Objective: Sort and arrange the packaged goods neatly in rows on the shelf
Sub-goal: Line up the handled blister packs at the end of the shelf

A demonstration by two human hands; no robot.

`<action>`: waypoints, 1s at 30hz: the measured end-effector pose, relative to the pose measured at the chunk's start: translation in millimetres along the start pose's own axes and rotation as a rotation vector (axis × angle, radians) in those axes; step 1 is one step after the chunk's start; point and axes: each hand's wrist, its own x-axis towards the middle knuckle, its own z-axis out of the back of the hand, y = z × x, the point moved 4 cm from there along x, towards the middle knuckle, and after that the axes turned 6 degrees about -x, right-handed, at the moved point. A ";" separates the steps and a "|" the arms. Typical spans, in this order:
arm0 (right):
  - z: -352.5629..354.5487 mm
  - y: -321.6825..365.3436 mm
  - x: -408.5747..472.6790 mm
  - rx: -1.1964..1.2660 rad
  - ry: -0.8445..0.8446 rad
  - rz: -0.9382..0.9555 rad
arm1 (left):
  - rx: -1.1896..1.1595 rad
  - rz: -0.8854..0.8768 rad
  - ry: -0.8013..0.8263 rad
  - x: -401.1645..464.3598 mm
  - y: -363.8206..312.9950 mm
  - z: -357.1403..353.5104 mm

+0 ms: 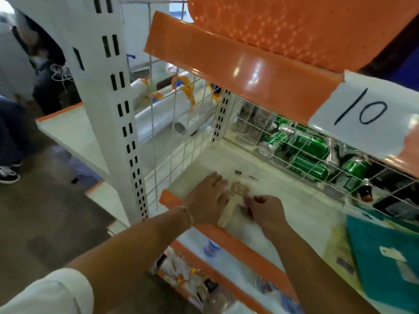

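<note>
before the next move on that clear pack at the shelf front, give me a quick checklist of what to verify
1. Left hand steadies the clear packet: ok, it rests flat on the packet's left side.
2. Right hand has a grip: ok, its fingers pinch the packet's right edge.
3. Packet fully on the shelf: not ok, its lower end lies over the orange front lip.
4. Room behind to slide it back: ok, only two small dark bits lie there.
5. Packet squared to the front edge: not ok, it lies tilted.
6. What the packet holds: cannot tell, too blurred.
</note>
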 end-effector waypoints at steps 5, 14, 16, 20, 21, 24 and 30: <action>-0.2 5.1 1.8 -0.325 -0.097 0.119 | 0.105 -0.042 -0.020 -2.3 -2.2 -3.4; -6.1 -2.8 3.6 -0.358 -0.153 0.135 | 0.293 -0.160 0.058 -0.3 2.3 -14.5; -2.3 -5.3 0.5 -0.331 -0.162 0.152 | 0.281 -0.163 0.045 -0.5 -0.5 -13.7; 13.1 -13.2 -7.1 -0.285 -0.159 0.161 | 0.241 -0.127 0.062 -0.2 -2.7 -12.3; 19.7 -16.9 -9.0 -0.280 -0.161 0.161 | 0.236 -0.121 0.063 0.3 -3.2 -11.7; 45.2 -29.3 -14.2 -0.258 -0.183 0.158 | 0.213 -0.148 0.053 5.7 -19.8 -9.5; 112.2 -54.5 -26.7 -0.267 -0.278 0.128 | 0.046 -0.253 0.019 25.1 -122.9 -12.9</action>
